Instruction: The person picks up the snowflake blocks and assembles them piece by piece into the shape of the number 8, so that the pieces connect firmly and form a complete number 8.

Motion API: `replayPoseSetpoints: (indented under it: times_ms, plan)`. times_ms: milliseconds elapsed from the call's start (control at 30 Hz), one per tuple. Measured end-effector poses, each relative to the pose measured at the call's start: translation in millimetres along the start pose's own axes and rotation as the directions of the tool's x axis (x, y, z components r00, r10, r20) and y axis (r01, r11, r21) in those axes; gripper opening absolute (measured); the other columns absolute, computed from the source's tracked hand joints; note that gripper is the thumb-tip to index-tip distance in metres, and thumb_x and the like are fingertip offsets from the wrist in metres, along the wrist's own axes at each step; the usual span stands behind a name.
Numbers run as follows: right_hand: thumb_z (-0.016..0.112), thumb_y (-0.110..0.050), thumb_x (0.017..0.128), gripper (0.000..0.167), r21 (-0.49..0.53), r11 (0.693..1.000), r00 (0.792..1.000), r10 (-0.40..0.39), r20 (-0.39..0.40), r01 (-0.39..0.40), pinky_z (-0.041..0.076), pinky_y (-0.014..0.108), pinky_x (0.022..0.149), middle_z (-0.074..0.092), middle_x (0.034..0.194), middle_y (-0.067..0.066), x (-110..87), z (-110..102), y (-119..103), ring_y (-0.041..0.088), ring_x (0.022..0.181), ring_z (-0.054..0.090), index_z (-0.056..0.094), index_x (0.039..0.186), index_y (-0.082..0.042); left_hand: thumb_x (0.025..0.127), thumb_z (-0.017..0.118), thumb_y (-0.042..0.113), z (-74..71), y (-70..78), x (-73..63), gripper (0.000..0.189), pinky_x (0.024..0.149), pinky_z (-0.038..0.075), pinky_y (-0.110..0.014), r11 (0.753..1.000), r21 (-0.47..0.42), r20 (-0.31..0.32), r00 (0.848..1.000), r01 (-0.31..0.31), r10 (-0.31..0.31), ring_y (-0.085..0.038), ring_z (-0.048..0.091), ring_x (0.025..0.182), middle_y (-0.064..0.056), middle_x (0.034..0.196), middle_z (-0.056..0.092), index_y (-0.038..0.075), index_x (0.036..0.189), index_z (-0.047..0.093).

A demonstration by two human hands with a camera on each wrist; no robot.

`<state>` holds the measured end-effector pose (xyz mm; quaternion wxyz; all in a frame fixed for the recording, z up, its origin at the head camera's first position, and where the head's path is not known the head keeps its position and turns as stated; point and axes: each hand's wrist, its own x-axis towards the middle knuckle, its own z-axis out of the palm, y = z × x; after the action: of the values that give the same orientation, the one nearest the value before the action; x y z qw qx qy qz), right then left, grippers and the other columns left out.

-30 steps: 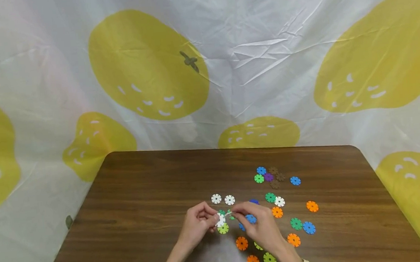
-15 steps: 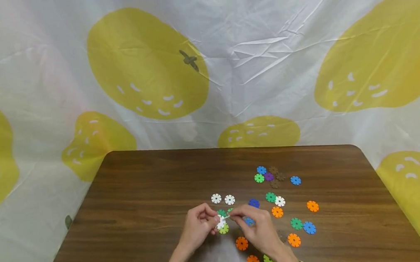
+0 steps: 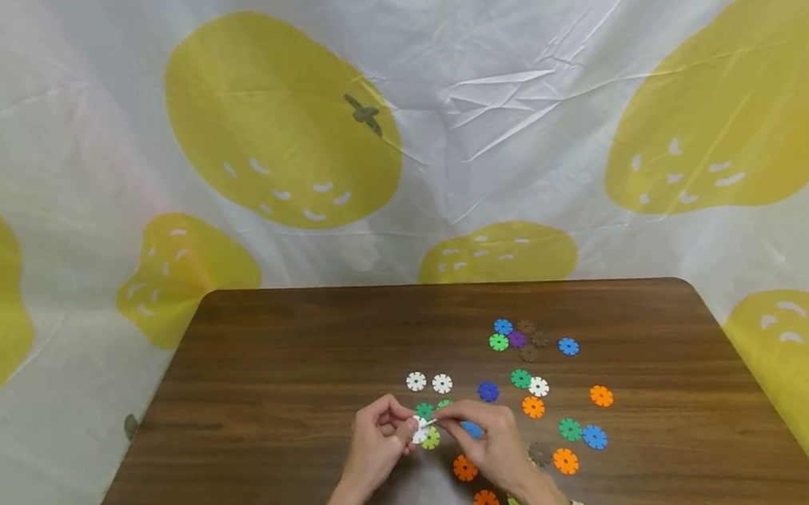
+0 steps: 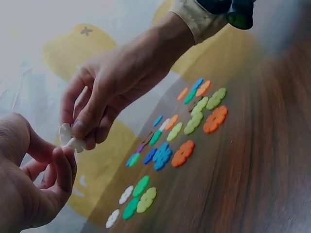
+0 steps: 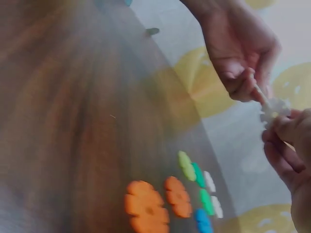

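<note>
My left hand (image 3: 376,441) pinches a white notched interlocking disc (image 3: 418,431) between thumb and fingertips, its flat face partly showing in the head view. Facing it, my right hand (image 3: 489,442) pinches a second white interlocking disc (image 5: 273,111) by its rim. The two discs meet edge to edge at an angle, at their notches, and fingertips hide part of both. In the left wrist view, the right-hand disc (image 4: 65,131) stands against the left-hand one, both above the table. Below them lie a lime disc (image 3: 430,439) and two green discs, one (image 3: 424,411) at the left.
Two loose white discs, one (image 3: 416,381) at the left, lie beyond the hands on the brown wooden table (image 3: 277,360). More discs spread rightward, including orange (image 3: 565,460), blue (image 3: 595,437) and brown (image 3: 540,339) ones. A fruit-patterned curtain (image 3: 436,121) hangs behind the table.
The right hand has moved slightly left and down, bringing its white disc against the one in my left hand. A dark blue disc and a grey-brown disc have come out from behind the right hand.
</note>
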<state>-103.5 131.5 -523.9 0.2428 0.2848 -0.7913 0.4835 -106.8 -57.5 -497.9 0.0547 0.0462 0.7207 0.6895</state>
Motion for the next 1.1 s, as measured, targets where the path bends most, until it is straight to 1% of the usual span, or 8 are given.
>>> replayPoseSetpoints:
  times_ms: [133, 267, 467, 633, 733, 833, 933, 1100]
  plan:
    - [0.074, 0.012, 0.083, 0.026, -0.039, 0.999, 0.992, 0.017, 0.122, -0.012, 0.060, 0.020, 0.075, 0.077, 0.095, 0.004, 10.5, -4.3, 5.2, 0.016, 0.084, 0.074, 0.075, 0.100, -0.008, 0.085, 0.067, -0.012, -2.3, -2.2, 0.3, 0.008, 0.050, 0.052, -0.021, 1.000, 0.002, -0.007, 1.000, -0.008, 0.008, -0.010, 0.059, 0.053, -0.018, 0.072, 0.064, -0.008, 0.089, 0.061]
    - [0.069, 0.011, 0.087, 0.024, -0.096, 0.985, 0.960, 0.161, 0.228, -0.142, 0.062, 0.025, 0.077, 0.076, 0.099, 0.007, 26.2, -9.2, 19.5, 0.018, 0.087, 0.074, 0.073, 0.104, -0.006, 0.088, 0.064, -0.010, -3.1, -3.6, 0.2, 0.007, 0.053, 0.055, -0.023, 1.000, 0.003, -0.032, 0.999, 0.000, 0.000, -0.011, 0.060, 0.056, -0.017, 0.074, 0.064, -0.009, 0.093, 0.059]
    - [0.072, 0.006, 0.086, 0.019, -0.259, 0.920, 0.901, 0.358, 0.244, -0.296, 0.059, 0.025, 0.070, 0.074, 0.094, 0.012, 41.0, -7.3, 51.0, 0.019, 0.080, 0.071, 0.072, 0.103, -0.001, 0.092, 0.061, -0.005, -2.3, -4.9, -3.0, 0.010, 0.061, 0.063, -0.035, 1.000, -0.014, -0.010, 1.000, 0.012, -0.012, -0.014, 0.066, 0.063, -0.016, 0.084, 0.065, -0.009, 0.101, 0.057]
    - [0.078, -0.002, 0.085, 0.023, -0.369, 0.869, 0.842, 0.447, 0.301, -0.329, 0.058, 0.029, 0.067, 0.066, 0.094, 0.012, 44.7, -0.3, 61.5, 0.021, 0.080, 0.066, 0.071, 0.106, 0.001, 0.093, 0.061, -0.005, 0.9, -6.2, -2.6, 0.011, 0.063, 0.062, -0.032, 1.000, 0.008, 0.009, 1.000, 0.009, -0.009, -0.015, 0.066, 0.065, -0.016, 0.086, 0.064, -0.008, 0.103, 0.057]
    - [0.081, -0.005, 0.083, 0.023, -0.419, 0.844, 0.826, 0.477, 0.301, -0.335, 0.057, 0.032, 0.067, 0.062, 0.091, 0.011, 45.5, 3.5, 65.2, 0.020, 0.078, 0.061, 0.071, 0.103, 0.001, 0.091, 0.061, -0.006, 2.4, -6.6, -1.8, 0.013, 0.063, 0.060, -0.029, 0.999, 0.036, 0.018, 1.000, 0.002, -0.003, -0.015, 0.065, 0.066, -0.017, 0.087, 0.064, -0.006, 0.105, 0.058]
    - [0.082, -0.006, 0.082, 0.019, -0.443, 0.828, 0.819, 0.494, 0.290, -0.343, 0.055, 0.032, 0.066, 0.059, 0.088, 0.010, 45.8, 5.6, 67.9, 0.018, 0.075, 0.058, 0.071, 0.097, -0.001, 0.090, 0.060, -0.007, 3.0, -6.6, -1.4, 0.016, 0.063, 0.058, -0.026, 0.999, 0.052, 0.029, 1.000, -0.006, 0.004, -0.015, 0.064, 0.068, -0.017, 0.087, 0.064, -0.006, 0.106, 0.059]
    - [0.082, -0.004, 0.082, 0.019, -0.435, 0.832, 0.823, 0.490, 0.288, -0.344, 0.052, 0.029, 0.065, 0.058, 0.086, 0.008, 45.4, 5.8, 69.1, 0.016, 0.074, 0.055, 0.067, 0.094, -0.003, 0.090, 0.060, -0.008, 2.7, -6.9, -1.0, 0.017, 0.064, 0.058, -0.026, 0.999, 0.039, 0.037, 0.999, -0.009, 0.007, -0.016, 0.064, 0.070, -0.014, 0.087, 0.062, -0.006, 0.107, 0.058]
    - [0.076, 0.003, 0.084, 0.021, -0.374, 0.867, 0.865, 0.435, 0.251, -0.328, 0.048, 0.023, 0.058, 0.061, 0.078, 0.001, 41.0, 3.6, 68.9, 0.011, 0.068, 0.056, 0.059, 0.090, -0.008, 0.090, 0.060, -0.008, 1.2, -7.5, -0.7, 0.017, 0.065, 0.059, -0.026, 1.000, -0.007, 0.038, 0.999, -0.016, 0.016, -0.014, 0.064, 0.069, -0.010, 0.087, 0.059, -0.008, 0.107, 0.055]
